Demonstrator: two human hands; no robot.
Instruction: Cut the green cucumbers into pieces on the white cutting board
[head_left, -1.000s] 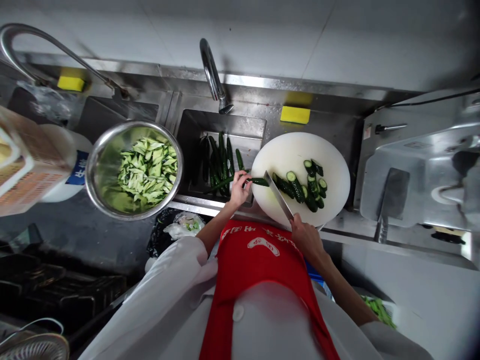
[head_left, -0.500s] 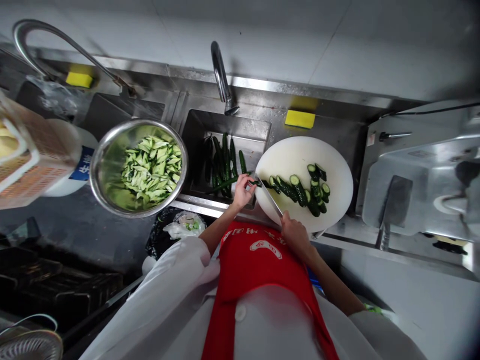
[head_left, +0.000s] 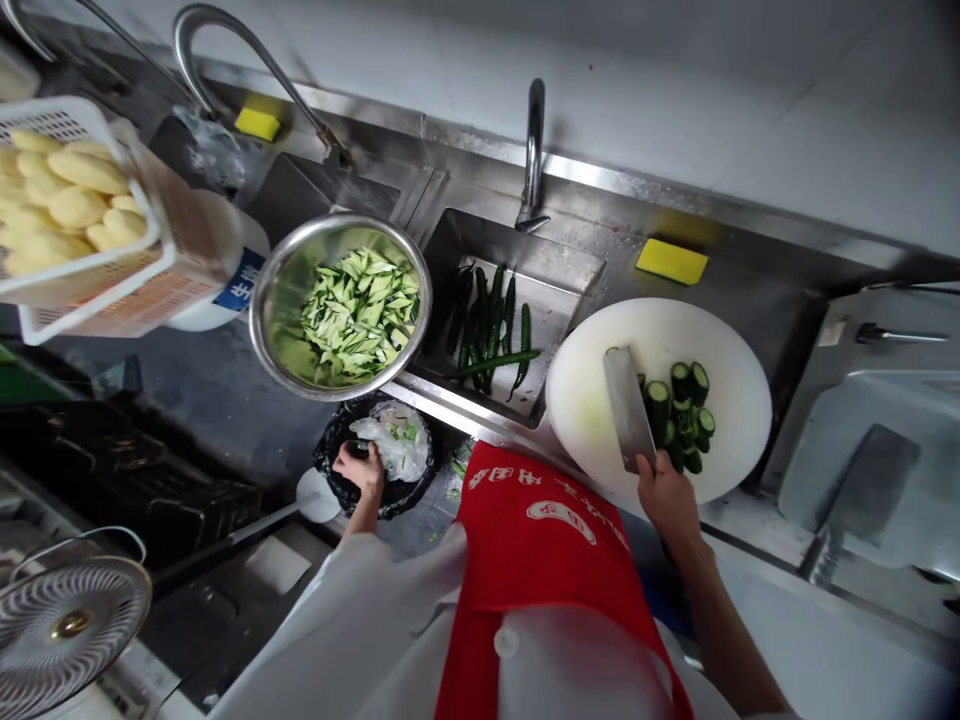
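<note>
My right hand [head_left: 670, 495] grips the handle of a cleaver [head_left: 628, 405], its broad blade over the round white cutting board [head_left: 731, 440]. Against the right side of the blade lie several cut cucumber pieces [head_left: 681, 415]. My left hand [head_left: 361, 466] is over the black-lined bin [head_left: 337, 430], fingers curled around a small dark green piece [head_left: 358, 448]. White plastic and green scraps [head_left: 401, 440] lie in the bin beside it. Whole cucumbers [head_left: 491, 330] rest in the sink [head_left: 555, 275]. Sliced cucumber [head_left: 360, 315] partly fills a metal bowl [head_left: 266, 340] to the left.
A faucet [head_left: 534, 150] rises behind the sink. Yellow sponges [head_left: 671, 261] lie along the back ledge. At the left stands a basket [head_left: 142, 190] of peeled potatoes [head_left: 75, 205]; a fan [head_left: 71, 625] is at lower left. A metal machine [head_left: 877, 480] stands at right.
My left hand has moved from the board's left edge down to the bin. The cleaver has moved right across the board, and the pieces now sit bunched together. The view has shifted left.
</note>
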